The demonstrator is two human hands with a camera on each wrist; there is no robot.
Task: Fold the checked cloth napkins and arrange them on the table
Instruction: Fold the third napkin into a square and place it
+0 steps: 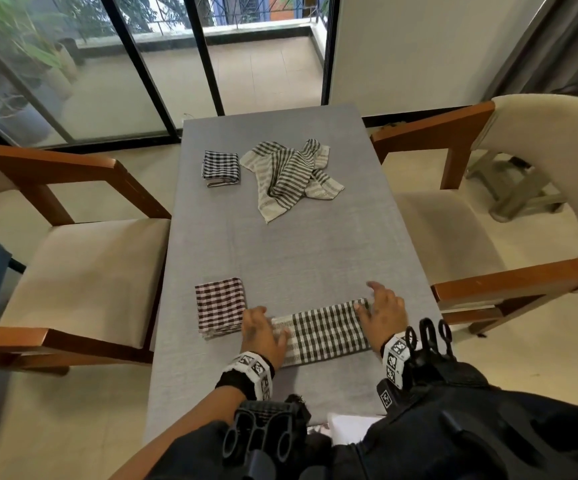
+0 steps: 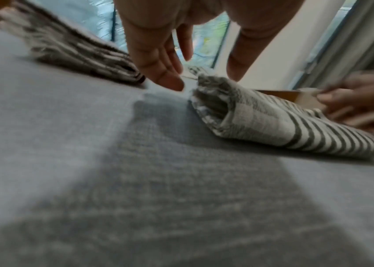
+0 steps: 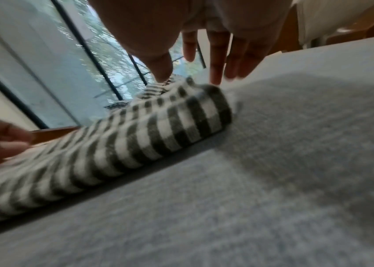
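Observation:
A grey-checked napkin (image 1: pixel 322 330) (image 2: pixel 261 122) (image 3: pixel 124 137), folded into a long strip, lies across the near end of the grey table (image 1: pixel 280 247). My left hand (image 1: pixel 263 332) (image 2: pixel 204 80) hovers at its left end with straight, spread fingers. My right hand (image 1: pixel 381 310) (image 3: pixel 190 77) is at its right end, fingers straight, thumb touching the fold. A folded brown-checked napkin (image 1: pixel 220 304) (image 2: pixel 67 48) lies just left of my left hand. Farther off are a folded black-checked napkin (image 1: pixel 221 168) and a crumpled grey striped napkin (image 1: pixel 291 178).
Wooden armchairs with cream seats stand on the left (image 1: pixel 83 271) and right (image 1: pixel 453 233) of the table. Glass sliding doors (image 1: pixel 142 64) lie beyond the far end. Bare grey tabletop shows between the near and far napkins.

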